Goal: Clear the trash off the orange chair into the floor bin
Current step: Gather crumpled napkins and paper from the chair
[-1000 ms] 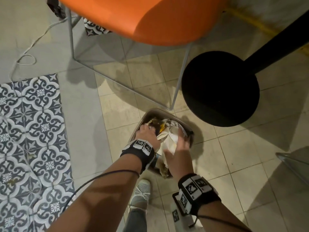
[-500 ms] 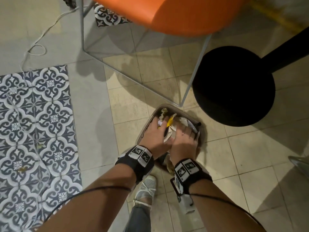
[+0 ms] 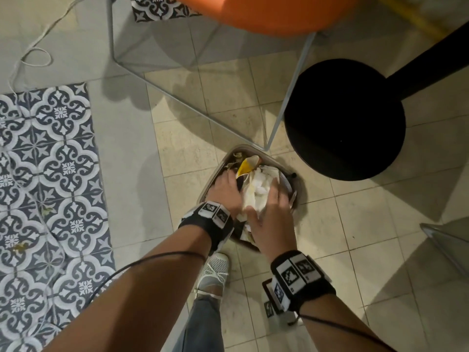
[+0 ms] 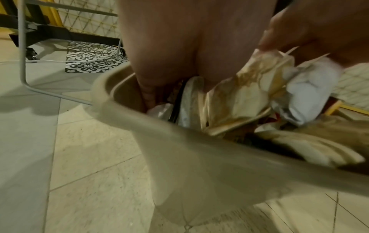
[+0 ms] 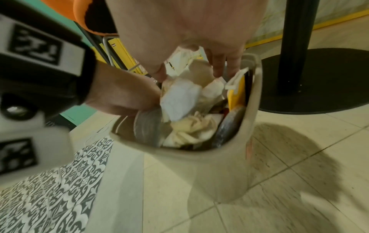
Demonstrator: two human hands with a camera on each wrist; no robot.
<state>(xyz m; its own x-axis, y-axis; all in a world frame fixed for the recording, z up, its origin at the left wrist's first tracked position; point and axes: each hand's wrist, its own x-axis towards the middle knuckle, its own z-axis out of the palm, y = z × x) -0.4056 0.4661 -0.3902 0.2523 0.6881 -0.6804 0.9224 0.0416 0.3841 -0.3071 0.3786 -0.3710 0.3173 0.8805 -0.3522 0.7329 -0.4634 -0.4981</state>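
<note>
The beige floor bin stands on the tiles beside the orange chair and is stuffed to the rim with crumpled white paper trash and a yellow scrap. My left hand reaches down inside the bin's left wall, its straight fingers pushed between the wall and the trash. My right hand lies spread over the paper from the near side, its fingertips touching the wad. The bin wall fills the right wrist view. The chair seat's top is out of view.
A black round table base and its post stand just right of the bin. The chair's grey wire legs come down at the bin's far edge. My shoe is just near the bin. A white cord loops far left.
Both hands were pressed close together on the trash; now they have spread apart and the right hand has drawn back, so more white paper shows between them.
</note>
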